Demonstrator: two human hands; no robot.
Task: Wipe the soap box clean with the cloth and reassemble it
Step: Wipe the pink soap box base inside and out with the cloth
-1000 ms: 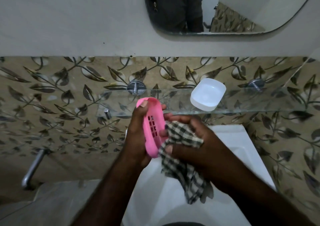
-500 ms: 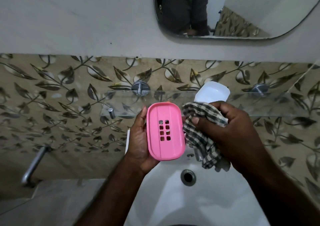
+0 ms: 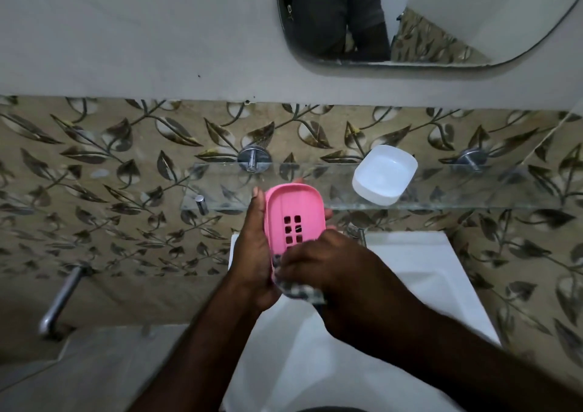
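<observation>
My left hand (image 3: pixel 252 254) holds the pink soap box tray (image 3: pixel 295 210) upright above the sink, its slotted face towards me. My right hand (image 3: pixel 334 263) presses the checked cloth (image 3: pixel 299 290) against the tray's lower end; most of the cloth is hidden under that hand. The white soap box half (image 3: pixel 383 173) lies apart, open side up, on the glass shelf (image 3: pixel 457 197).
A white sink (image 3: pixel 419 273) lies below my hands. The glass shelf is fixed to the leaf-patterned tile wall by chrome mounts (image 3: pixel 254 158). A chrome pipe (image 3: pixel 61 301) sticks out at the lower left. A mirror (image 3: pixel 410 17) hangs above.
My right hand has moved the cloth from beside the pink tray's right edge down onto its lower end. The tray has stayed in my left hand, face towards me.
</observation>
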